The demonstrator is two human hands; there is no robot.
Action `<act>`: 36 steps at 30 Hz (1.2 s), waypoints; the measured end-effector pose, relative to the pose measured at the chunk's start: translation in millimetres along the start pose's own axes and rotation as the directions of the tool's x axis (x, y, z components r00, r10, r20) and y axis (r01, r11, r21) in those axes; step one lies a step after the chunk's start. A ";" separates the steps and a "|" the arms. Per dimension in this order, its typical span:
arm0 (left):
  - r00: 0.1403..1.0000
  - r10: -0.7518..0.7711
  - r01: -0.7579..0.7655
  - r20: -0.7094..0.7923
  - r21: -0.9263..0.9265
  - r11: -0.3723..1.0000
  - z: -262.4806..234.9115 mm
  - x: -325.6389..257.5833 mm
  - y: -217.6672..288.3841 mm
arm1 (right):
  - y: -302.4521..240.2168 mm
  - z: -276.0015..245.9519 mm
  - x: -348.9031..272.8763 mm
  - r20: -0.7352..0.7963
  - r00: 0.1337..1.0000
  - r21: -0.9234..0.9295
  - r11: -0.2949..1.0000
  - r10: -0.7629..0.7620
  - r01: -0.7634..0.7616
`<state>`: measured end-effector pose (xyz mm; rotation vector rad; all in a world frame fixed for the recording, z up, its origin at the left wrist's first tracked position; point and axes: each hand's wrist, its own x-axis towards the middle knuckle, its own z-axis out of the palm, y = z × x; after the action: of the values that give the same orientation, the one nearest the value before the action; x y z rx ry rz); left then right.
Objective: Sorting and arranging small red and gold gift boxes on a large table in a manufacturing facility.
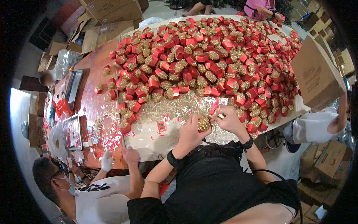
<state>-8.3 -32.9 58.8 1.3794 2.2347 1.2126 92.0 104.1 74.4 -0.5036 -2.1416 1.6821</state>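
Note:
My left hand [189,131] is closed around a gold, glittery, bumpy ornament [204,124] at the near edge of the table. Close against its right side, my right hand [230,120] has its fingertips pinched together. What lies between them is too small to make out. A bit of shiny red [214,107] shows just above those fingertips; whether it is held or lies behind them I cannot tell. Beyond both hands spreads a large heap of red-and-gold ornaments [201,58], each with a red faceted part and a bumpy gold part. Gold glitter covers the tabletop beside my hands.
A small red card [161,126] and white and red scraps [112,140] lie to the left. Metal trays [73,132] stand farther left. A co-worker's gloved hand [107,161] is at the near left edge. A cardboard box [315,74] stands at the right; another person in pink [257,9] is at the far side.

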 end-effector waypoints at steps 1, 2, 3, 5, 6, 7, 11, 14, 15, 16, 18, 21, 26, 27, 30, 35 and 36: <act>0.999 -0.011 0.010 0.036 0.015 1.000 1.7 -1.0 -1.1 | 6.9 1.0 -2.8 -0.011 1.000 -0.007 1.000 0.027 -0.027; 0.997 -0.023 0.021 0.072 0.030 0.999 2.4 -1.8 -1.9 | 11.3 0.6 -4.7 -0.022 0.998 -0.013 0.998 0.055 -0.055; 0.997 -0.036 0.034 0.068 0.034 0.999 1.3 -3.3 -1.7 | 10.2 -1.1 -5.9 -0.009 0.998 -0.009 0.998 0.058 -0.058; 0.993 0.074 -0.067 0.093 -0.077 0.995 -2.2 -1.5 -1.6 | 7.5 -9.3 -8.6 0.024 1.000 -0.158 0.987 -0.011 0.015; 0.994 0.061 -0.055 0.094 -0.068 0.996 -2.8 1.5 -9.3 | 13.9 -17.5 -13.2 -0.028 0.999 -0.252 0.967 -0.034 0.026; 0.983 -0.025 0.093 0.183 -0.371 0.924 -2.4 2.5 -27.7 | 9.5 -27.8 -15.3 -0.098 0.994 -0.329 0.944 -0.053 0.018; 0.763 -0.640 0.638 0.090 0.058 0.768 8.2 -12.1 -160.4 | 74.8 -113.4 -18.0 -0.644 0.745 0.574 0.753 0.172 0.322; 0.701 -0.660 0.667 -0.270 0.577 0.472 13.5 -46.3 -201.7 | 65.1 -100.0 -18.2 -0.348 0.774 0.862 0.505 0.529 0.042; 0.764 -0.527 0.618 -0.372 0.655 0.434 19.5 -57.0 -219.0 | 74.4 -90.3 -16.6 -0.303 0.760 0.836 0.544 0.575 -0.078; 0.767 -0.527 0.614 -0.366 0.657 0.437 21.0 -58.5 -226.2 | 83.0 -77.1 -16.7 -0.270 0.733 0.798 0.571 0.624 -0.192; 0.765 -0.577 0.631 -0.287 0.514 0.581 25.2 -58.8 -235.1 | 98.0 -42.6 -17.2 -0.164 0.872 0.419 0.833 0.462 -0.362; 0.860 -0.508 0.481 -0.048 0.406 0.777 44.9 -63.9 -246.1 | 101.9 5.1 -0.1 0.088 0.950 0.043 0.952 0.299 -0.304; 0.949 -0.215 0.251 0.230 -0.142 0.957 22.7 -15.1 -110.9 | 106.7 47.1 13.2 0.368 0.862 -0.630 0.589 -0.347 0.506; 0.970 -0.070 0.148 0.233 -0.337 0.930 15.8 -11.2 -98.9 | 109.3 53.9 10.9 0.447 0.892 -0.429 0.859 -0.068 0.280; 0.903 -0.183 0.299 0.388 -0.266 0.916 -7.3 0.8 -95.3 | 104.0 52.4 9.9 0.552 0.807 -0.097 0.978 0.209 -0.186; 0.621 -0.308 0.498 0.721 -0.060 0.865 -8.9 32.6 -164.6 | 111.8 37.6 8.9 0.647 0.673 -0.228 0.933 0.360 -0.280; 0.732 -0.446 0.318 0.515 0.321 0.892 1.8 41.9 -174.8 | 113.5 32.2 6.7 0.694 0.585 -0.135 0.873 0.421 -0.468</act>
<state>-137.8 -33.4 -65.8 1.0662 2.0741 0.3433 76.0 105.7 -42.7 -0.4417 -2.6145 2.5597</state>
